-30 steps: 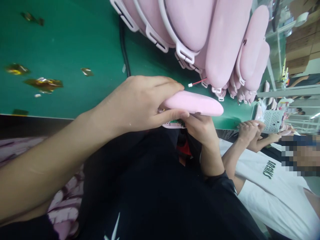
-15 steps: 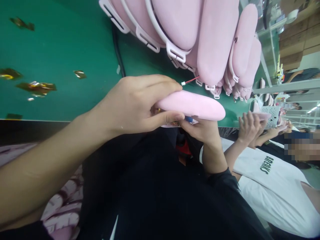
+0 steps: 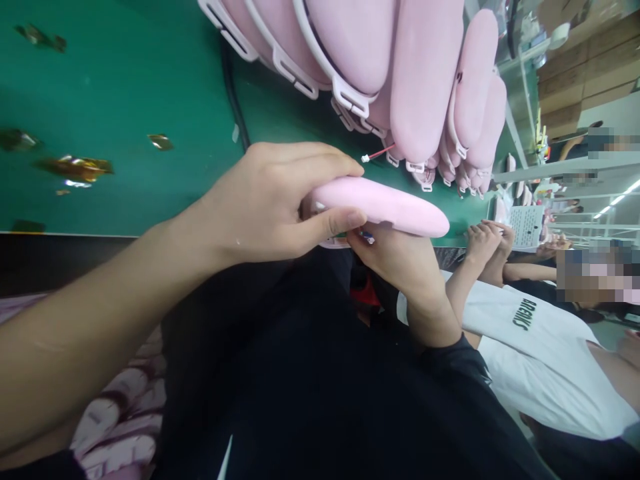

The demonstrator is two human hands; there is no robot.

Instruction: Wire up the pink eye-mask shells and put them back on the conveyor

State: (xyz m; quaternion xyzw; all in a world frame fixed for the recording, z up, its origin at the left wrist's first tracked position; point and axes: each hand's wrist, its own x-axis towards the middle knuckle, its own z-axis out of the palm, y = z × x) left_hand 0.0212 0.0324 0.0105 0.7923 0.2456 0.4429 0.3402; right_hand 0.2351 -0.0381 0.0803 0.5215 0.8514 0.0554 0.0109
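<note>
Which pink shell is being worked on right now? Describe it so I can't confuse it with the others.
On the near edge of the green bench, below the leaning row of pink shells, one pink shell is off the bench. The left hand grips it, the right hand underneath.

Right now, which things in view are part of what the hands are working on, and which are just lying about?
In hand:
- pink shell, gripped by the left hand
- right hand beneath it, fingers at its underside

Lying about:
- stacked pink shells on the green belt
- red wire with white plug
- gold foil scraps
- black cable
- co-worker's hands
</note>
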